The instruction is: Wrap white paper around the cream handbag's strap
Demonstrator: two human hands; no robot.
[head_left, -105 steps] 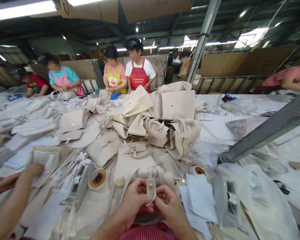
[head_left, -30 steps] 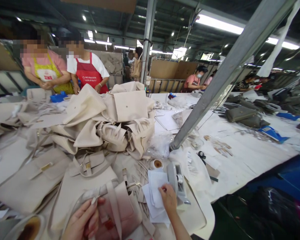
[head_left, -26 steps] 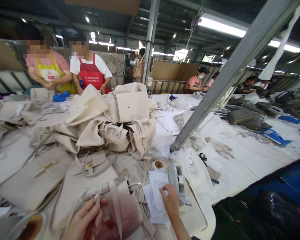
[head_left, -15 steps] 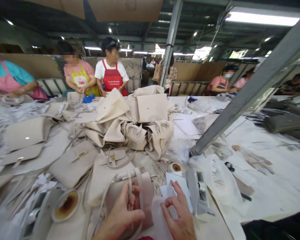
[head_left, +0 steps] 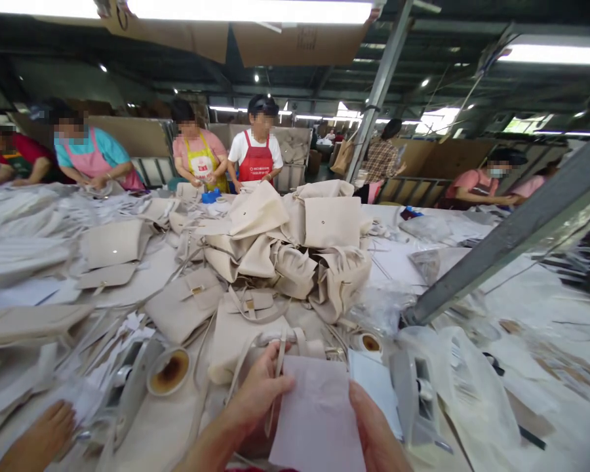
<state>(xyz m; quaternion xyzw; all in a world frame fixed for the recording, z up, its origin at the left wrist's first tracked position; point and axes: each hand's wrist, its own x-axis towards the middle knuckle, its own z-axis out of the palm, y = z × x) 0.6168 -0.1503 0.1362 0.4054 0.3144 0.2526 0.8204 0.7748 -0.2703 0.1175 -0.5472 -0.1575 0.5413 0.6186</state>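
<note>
A thin white sheet of paper [head_left: 317, 413] stands in front of me over a beige handbag [head_left: 248, 436]. My right hand [head_left: 376, 419] grips the sheet's right edge, its thumb in sight and most fingers hidden behind. My left hand [head_left: 260, 387] is closed around a narrow beige strap [head_left: 276, 393] of the handbag, and its thumb tip touches the sheet's left edge. The sheet covers much of the bag. Just right of it lies a stack of pale blue-white sheets [head_left: 373, 387].
Grey tape dispensers [head_left: 415, 393] and glue-stained tape rolls [head_left: 168, 372] flank my hands. A pile of beige bags [head_left: 295, 255] rises ahead. A slanted metal post [head_left: 501, 229] crosses at right. Another person's hand [head_left: 44, 436] rests at lower left; co-workers line the far side.
The white sheet, earlier low beside my right hand, is now raised in front of the bag, its left edge at my left thumb. My view has turned left, and another person's hand appears at lower left.
</note>
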